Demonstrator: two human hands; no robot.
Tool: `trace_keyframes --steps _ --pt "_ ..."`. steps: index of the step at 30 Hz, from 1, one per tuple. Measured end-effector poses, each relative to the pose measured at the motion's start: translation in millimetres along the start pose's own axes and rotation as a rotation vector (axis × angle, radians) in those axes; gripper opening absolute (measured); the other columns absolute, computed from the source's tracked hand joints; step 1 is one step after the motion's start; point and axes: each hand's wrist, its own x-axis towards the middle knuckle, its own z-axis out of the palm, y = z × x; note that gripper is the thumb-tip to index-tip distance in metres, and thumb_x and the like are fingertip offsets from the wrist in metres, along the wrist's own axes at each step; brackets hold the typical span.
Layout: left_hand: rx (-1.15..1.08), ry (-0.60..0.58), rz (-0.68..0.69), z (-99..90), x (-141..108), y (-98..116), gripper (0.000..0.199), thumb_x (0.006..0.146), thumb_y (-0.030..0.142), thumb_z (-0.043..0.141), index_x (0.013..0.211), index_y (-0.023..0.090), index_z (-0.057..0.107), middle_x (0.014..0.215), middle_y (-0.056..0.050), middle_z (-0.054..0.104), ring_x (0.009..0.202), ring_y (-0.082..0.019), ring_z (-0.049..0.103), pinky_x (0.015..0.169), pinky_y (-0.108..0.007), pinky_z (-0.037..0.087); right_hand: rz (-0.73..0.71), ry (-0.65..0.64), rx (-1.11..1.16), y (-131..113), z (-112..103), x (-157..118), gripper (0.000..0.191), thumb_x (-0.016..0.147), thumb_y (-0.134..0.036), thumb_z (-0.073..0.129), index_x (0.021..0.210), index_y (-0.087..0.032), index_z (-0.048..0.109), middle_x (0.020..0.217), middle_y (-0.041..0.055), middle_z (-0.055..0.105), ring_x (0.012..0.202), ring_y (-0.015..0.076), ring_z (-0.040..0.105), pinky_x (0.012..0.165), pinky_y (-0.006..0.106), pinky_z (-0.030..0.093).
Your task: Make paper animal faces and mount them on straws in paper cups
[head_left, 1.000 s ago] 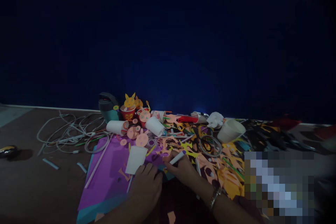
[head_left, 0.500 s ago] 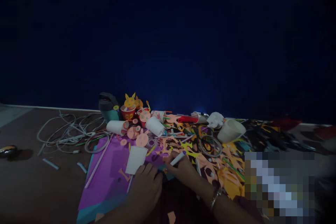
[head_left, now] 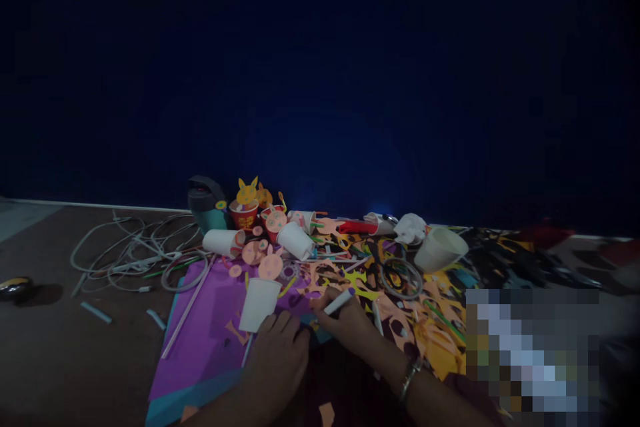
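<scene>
My right hand (head_left: 350, 330) is closed around a white marker (head_left: 339, 301) with a purple end. The marker slants up to the right, and its writing end is hidden by my fingers. Lower left, my left hand (head_left: 283, 350) has its fingers bent and pressed together, back of the hand up. Whatever lies under those fingers is out of sight. Just beyond my left fingertips is a white paper cup (head_left: 261, 305), close to or touching them. A peach paper head with ears (head_left: 271, 265) shows at the cup's far end. Purple paper (head_left: 200, 320) lies beneath.
Behind are a red cup (head_left: 244, 216) with a yellow paper animal, several tipped cups, and a dark teal container (head_left: 208, 205). Cut paper scraps (head_left: 400, 327) cover the right side. Coiled white cables (head_left: 127, 250) lie left. A larger white cup (head_left: 440, 249) leans right, before a dark wall.
</scene>
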Motion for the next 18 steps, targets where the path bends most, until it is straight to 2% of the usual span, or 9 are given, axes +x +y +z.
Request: trace_keyframes --steps 3,9,18 --pt "-0.001 0.002 -0.001 1.2 -0.9 0.0 0.011 0.085 0.022 0.049 0.085 0.02 0.06 0.081 -0.003 0.057 0.08 -0.021 0.046 0.072 -0.037 0.031 0.005 -0.043 0.023 -1.2 -0.9 -0.4 0.014 0.073 -0.021 0.055 0.061 -0.019 0.047 0.056 -0.005 0.046 0.053 0.0093 0.041 0.05 0.019 0.034" --pt "-0.003 -0.005 -0.005 0.7 -1.9 0.0 0.012 0.086 0.022 0.049 0.087 0.021 0.06 0.081 -0.002 0.057 0.081 -0.021 0.047 0.073 -0.037 0.031 0.008 0.01 -0.037 0.5 -0.5 0.4 0.017 0.074 -0.025 0.056 0.061 -0.019 0.047 0.053 -0.0054 0.044 0.052 0.0095 0.04 0.05 0.02 0.033" --pt "0.009 0.014 -0.004 4.0 -1.5 -0.6 0.011 0.085 0.023 0.05 0.086 0.021 0.06 0.08 -0.002 0.057 0.08 -0.021 0.046 0.071 -0.036 0.031 0.012 -0.034 0.013 0.1 -0.8 -0.2 0.015 0.074 -0.023 0.055 0.062 -0.018 0.047 0.056 -0.0045 0.046 0.053 0.0098 0.042 0.05 0.02 0.034"
